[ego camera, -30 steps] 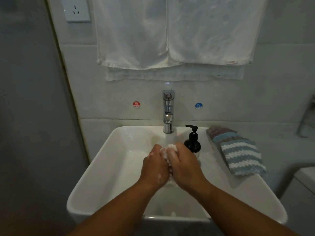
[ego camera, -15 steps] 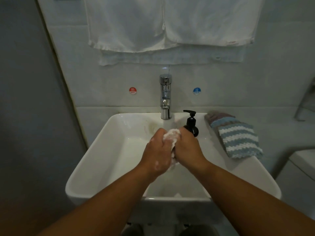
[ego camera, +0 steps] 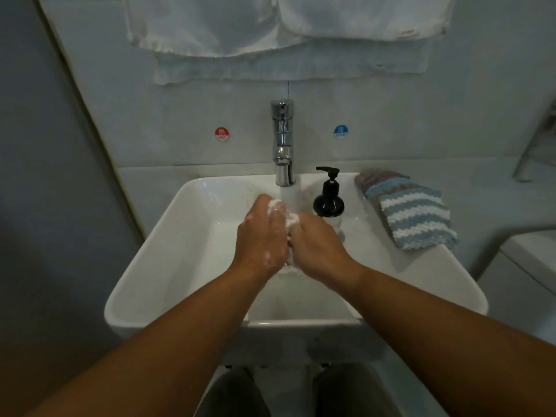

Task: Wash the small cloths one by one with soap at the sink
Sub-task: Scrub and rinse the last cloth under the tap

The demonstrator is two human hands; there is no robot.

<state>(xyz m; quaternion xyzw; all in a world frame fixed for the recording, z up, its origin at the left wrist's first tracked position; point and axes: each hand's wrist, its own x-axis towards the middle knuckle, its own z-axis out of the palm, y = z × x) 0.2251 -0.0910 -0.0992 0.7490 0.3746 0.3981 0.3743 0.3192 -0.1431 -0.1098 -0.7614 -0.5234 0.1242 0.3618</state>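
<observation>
Centrally, over the white sink (ego camera: 168, 236): left hand (ego camera: 260, 240) and right hand (ego camera: 319, 246), both clenched round one small sudsy white cloth (ego camera: 282, 213) bunched between them, below the chrome tap (ego camera: 282, 145). Rear rim, right of tap: black soap pump bottle (ego camera: 328, 197). Right ledge: stack of striped knitted cloths (ego camera: 412, 215), well apart from both hands; wall above: hanging white towels (ego camera: 285, 28).

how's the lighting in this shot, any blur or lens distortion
Head view: dim, bluish light, the sink brightest, small glare on the tap. Head view: wide-angle bending bows the wall edge at left and the sink's sides. Head view: the soapy cloth gripped between left hand and right hand looks soft, its texture unreadable.
</observation>
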